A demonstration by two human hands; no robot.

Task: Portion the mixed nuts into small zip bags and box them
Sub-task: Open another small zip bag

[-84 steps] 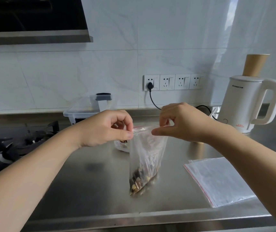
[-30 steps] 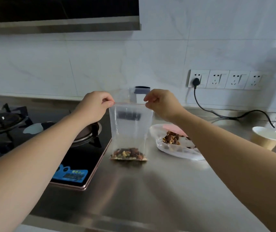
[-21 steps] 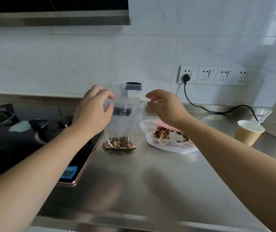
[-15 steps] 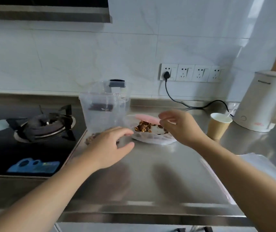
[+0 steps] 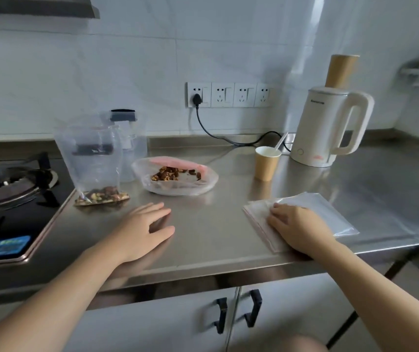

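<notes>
Left hand [image 5: 147, 229] lies flat, holding nothing, mid-frame; right hand [image 5: 297, 226] presses relaxed fingers on empty zip bags [image 5: 330, 212], lower right.

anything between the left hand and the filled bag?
Nothing visible. The left hand lies open on bare counter, with the filled bag standing apart, ahead and to its left by the stove edge.

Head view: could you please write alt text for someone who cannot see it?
A person's right hand rests on a stack of empty zip bags on a steel counter, while the left hand lies flat and holds nothing. A filled bag of nuts stands by the stove, beside an open nut pouch, a paper cup and a kettle.
</notes>
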